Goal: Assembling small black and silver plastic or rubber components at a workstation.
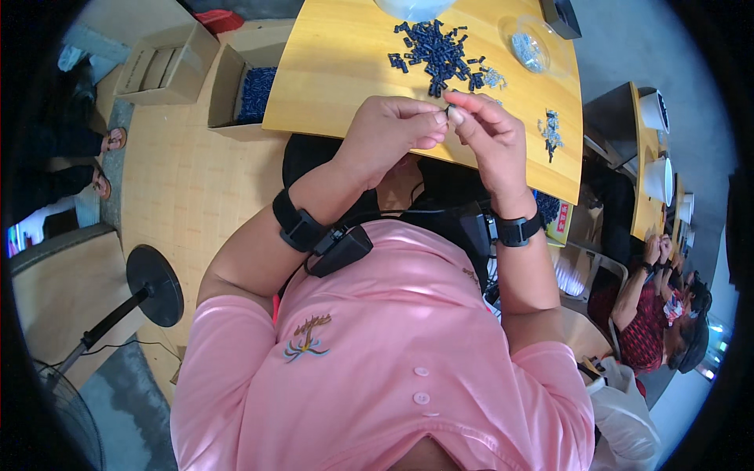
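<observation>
My left hand and my right hand meet over the near edge of the yellow wooden table. Their fingertips pinch together round a small dark part, mostly covered by the fingers, so its exact kind is hidden. Just beyond lies a heap of small black plastic pieces. Small silvery pieces are scattered at the heap's right edge. Farther right sits a round transparent dish with small shiny pieces in it. A little pile of silvery and black bits rests near the table's right side.
A whitish bowl stands at the table's far edge. Left of the table, an open cardboard box holds dark small parts, with another carton beside it. A black round stand is at left. Another person works at a table on the right.
</observation>
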`<state>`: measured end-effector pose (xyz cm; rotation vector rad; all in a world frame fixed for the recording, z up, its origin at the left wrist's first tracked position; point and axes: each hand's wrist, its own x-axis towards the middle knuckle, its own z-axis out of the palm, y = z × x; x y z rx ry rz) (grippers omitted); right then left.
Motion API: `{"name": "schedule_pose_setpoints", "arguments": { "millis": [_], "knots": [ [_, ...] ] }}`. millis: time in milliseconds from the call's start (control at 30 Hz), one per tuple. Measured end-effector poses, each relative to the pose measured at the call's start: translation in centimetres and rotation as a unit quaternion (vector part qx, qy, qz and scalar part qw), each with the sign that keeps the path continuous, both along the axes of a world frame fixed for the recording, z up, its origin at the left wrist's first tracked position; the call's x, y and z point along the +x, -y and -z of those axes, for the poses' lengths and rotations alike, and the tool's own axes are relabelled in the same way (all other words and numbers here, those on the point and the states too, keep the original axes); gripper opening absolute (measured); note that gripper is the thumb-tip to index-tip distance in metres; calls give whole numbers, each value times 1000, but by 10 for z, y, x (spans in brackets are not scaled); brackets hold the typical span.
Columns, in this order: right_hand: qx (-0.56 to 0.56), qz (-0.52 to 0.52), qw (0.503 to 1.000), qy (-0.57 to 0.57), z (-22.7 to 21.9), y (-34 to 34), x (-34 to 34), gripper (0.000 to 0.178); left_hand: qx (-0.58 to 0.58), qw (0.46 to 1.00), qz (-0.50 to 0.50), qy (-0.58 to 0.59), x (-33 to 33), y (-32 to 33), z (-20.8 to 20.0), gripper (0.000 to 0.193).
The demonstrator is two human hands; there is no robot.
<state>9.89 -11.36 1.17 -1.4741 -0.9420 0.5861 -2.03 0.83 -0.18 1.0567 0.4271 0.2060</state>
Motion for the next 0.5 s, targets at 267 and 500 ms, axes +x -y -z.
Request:
{"name": "schedule_pose_setpoints", "arguments": {
  "millis": [267, 500],
  "knots": [
    [-58, 29, 997, -50, -1, 2, 3, 14, 7, 1000, 11, -25, 0, 0, 1, 26],
    [-11, -61, 982, -178, 8, 0, 12, 13, -85, 995, 28, -38, -1, 0, 2, 25]
  ]
}}
